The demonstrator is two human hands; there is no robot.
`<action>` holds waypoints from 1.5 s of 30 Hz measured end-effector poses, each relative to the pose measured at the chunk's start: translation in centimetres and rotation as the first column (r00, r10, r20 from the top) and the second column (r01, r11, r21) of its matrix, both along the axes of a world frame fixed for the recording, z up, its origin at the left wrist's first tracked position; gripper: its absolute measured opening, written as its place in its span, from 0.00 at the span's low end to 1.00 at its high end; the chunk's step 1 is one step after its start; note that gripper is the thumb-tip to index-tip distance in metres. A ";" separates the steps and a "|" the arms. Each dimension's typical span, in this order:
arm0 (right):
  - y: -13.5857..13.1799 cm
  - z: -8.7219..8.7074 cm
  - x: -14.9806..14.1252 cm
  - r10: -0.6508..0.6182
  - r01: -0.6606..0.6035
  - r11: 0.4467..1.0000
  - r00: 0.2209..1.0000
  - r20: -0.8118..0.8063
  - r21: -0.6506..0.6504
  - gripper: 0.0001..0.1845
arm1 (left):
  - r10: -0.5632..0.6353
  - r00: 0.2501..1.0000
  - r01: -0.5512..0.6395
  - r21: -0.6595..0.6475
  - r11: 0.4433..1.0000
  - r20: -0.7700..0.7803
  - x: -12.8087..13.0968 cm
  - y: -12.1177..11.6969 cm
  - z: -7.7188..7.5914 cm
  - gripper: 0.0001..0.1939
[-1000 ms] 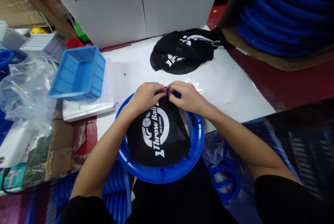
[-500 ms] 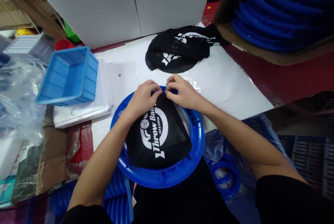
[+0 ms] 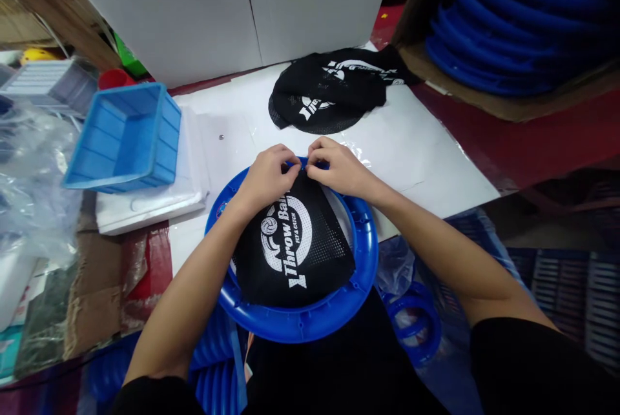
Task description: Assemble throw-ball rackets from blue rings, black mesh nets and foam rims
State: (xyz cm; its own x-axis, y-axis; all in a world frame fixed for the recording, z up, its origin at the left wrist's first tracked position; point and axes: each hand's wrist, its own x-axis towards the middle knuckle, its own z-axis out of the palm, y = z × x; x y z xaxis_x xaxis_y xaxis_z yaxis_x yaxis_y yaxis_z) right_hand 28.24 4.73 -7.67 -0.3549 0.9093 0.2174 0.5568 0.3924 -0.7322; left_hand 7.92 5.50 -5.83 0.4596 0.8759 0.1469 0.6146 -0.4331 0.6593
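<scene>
A blue plastic ring (image 3: 300, 326) lies over the table's near edge, with a black mesh cloth (image 3: 334, 244) printed "Throw Ball" stretched inside it. My left hand (image 3: 272, 173) pinches the cloth's far edge at the ring's far rim. Just to its right, my right hand (image 3: 338, 166) is pinched at the same rim, fingertips almost touching the left ones. What sits between the right fingertips is hidden. Beyond the ring, more black mesh cloths (image 3: 334, 95) lie in a loose pile on the white sheet.
A blue bin (image 3: 130, 137) stands on white foam at left, beside clear plastic bags (image 3: 33, 176). White cartons (image 3: 208, 21) form a wall behind. At right, a cardboard box (image 3: 465, 102) holds stacked blue rings (image 3: 494, 34). Smaller blue rings (image 3: 416, 328) lie below the table edge.
Both hands stay at the ring's far rim with only slight finger movement. The camera view has shifted a little; the ring and cloth look otherwise the same.
</scene>
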 end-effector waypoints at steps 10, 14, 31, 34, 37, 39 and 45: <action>-0.5 0.7 2.3 0.096 -0.097 0.995 0.992 0.085 0.011 0.09 | -0.196 0.859 0.249 0.051 0.967 -0.473 -6.5 -2.5 4.3 0.10; -1.3 1.7 2.5 0.113 -0.120 0.979 0.992 0.051 0.165 0.09 | -0.161 0.784 0.247 0.063 0.967 -0.600 -5.7 -3.1 3.9 0.15; 0.1 2.4 -2.8 0.486 -0.518 0.854 0.762 0.427 -0.048 0.25 | -0.173 0.941 0.093 -0.269 0.959 -0.292 -10.3 -1.5 4.8 0.02; 0.1 2.5 -2.2 0.487 -0.508 0.859 0.766 0.420 -0.067 0.20 | -0.209 0.926 0.121 -0.279 0.953 -0.313 -9.5 -1.9 4.9 0.07; 0.3 2.8 -1.7 0.497 -0.498 0.861 0.787 0.365 -0.098 0.13 | -0.218 0.900 0.149 -0.205 0.967 -0.377 -8.0 -2.6 4.7 0.11; 0.5 3.0 -1.3 0.511 -0.497 0.858 0.803 0.306 -0.128 0.10 | -0.231 0.875 0.183 -0.151 0.972 -0.426 -7.2 -2.9 4.5 0.13; 1.4 3.6 -0.2 0.552 -0.513 0.830 0.812 0.189 -0.220 0.08 | -0.236 0.918 0.178 -0.202 0.963 -0.318 -7.2 -2.5 4.3 0.04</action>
